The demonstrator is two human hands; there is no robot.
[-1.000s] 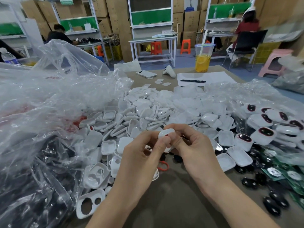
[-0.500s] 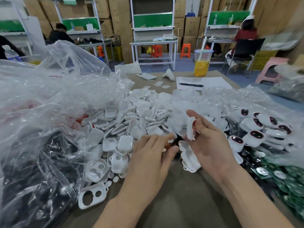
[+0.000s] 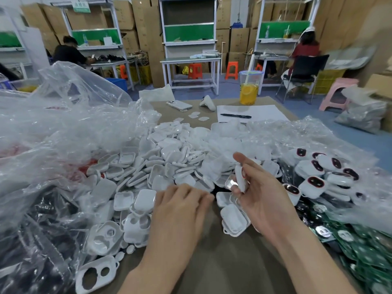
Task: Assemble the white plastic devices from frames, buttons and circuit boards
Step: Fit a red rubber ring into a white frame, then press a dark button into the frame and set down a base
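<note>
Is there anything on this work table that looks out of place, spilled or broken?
Nothing looks spilled or broken. The white shells lie in a loose heap, apparently working stock. Only the cup of yellow drink at the far edge of the table seems out of place: upright, but liquid shares it with circuit boards.

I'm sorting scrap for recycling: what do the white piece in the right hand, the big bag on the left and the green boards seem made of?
White piece, pinched by the right hand: likely moulded plastic, smooth, faintly glossy. Bag: thin clear plastic film, crinkled with bright glints. Green boards: apparently laminated circuit board, glossy green coating; details blurred.
</note>
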